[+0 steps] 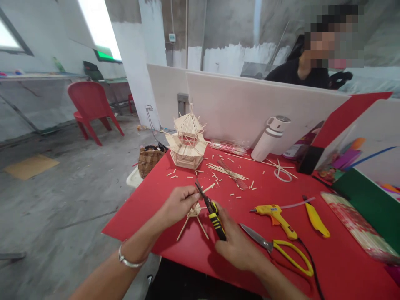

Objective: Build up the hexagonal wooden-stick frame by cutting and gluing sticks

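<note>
My right hand (pixel 236 239) grips a black-and-yellow handled cutter (pixel 216 221), its dark jaws pointing up and left. Close to those jaws, my left hand (pixel 179 204) is closed in a pinch on a thin wooden stick (pixel 209 188). Below my fingers, a small stick frame (pixel 193 211) with sticks radiating outward lies on the red tabletop (pixel 140 214), partly covered by my left hand. Farther back stands a tiered pagoda model (pixel 188 143) built from pale sticks. Short cut pieces and a bundle of longer sticks (pixel 226 170) lie beside it.
On the right lie scissors (pixel 292 252), a yellow glue gun (pixel 278 216), a yellow-handled knife (pixel 317 218) and packaged sticks (pixel 359 225). A white flask (pixel 268 141) stands before a white board (pixel 231 100). Behind it is a person (pixel 303 73). A red chair (pixel 90 104) stands left.
</note>
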`<state>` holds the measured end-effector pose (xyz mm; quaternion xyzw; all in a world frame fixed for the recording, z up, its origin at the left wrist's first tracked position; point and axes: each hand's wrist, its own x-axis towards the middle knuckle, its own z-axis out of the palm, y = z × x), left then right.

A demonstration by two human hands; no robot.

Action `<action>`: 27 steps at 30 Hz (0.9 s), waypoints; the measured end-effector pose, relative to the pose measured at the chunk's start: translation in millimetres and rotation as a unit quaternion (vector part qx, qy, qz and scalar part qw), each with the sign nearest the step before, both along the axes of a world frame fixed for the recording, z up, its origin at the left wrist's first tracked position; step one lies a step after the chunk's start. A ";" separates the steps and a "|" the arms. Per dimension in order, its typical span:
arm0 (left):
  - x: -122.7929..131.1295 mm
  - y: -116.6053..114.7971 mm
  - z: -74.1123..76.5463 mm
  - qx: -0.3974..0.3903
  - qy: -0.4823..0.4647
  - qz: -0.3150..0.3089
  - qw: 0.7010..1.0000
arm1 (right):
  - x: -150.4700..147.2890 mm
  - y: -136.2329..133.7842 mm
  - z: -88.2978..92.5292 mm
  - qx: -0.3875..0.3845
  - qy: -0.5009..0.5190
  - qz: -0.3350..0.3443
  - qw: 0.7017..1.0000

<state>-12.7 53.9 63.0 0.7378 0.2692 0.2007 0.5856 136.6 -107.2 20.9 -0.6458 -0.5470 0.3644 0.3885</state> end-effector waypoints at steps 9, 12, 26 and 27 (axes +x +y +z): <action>1.6 -5.2 8.0 -0.109 0.009 0.011 0.994 | -2.3 0.7 11.3 -0.010 0.006 -0.010 1.000; 3.9 -8.9 10.5 -0.083 0.006 0.028 0.996 | -3.3 0.9 13.5 -0.013 -0.006 -0.020 1.000; 2.8 0.4 0.6 -0.094 0.019 0.013 0.995 | 3.3 -9.6 23.9 -0.157 0.041 0.011 0.987; 2.0 1.3 0.3 -0.087 0.020 0.017 0.996 | 3.5 -11.0 26.8 -0.155 0.050 0.009 0.987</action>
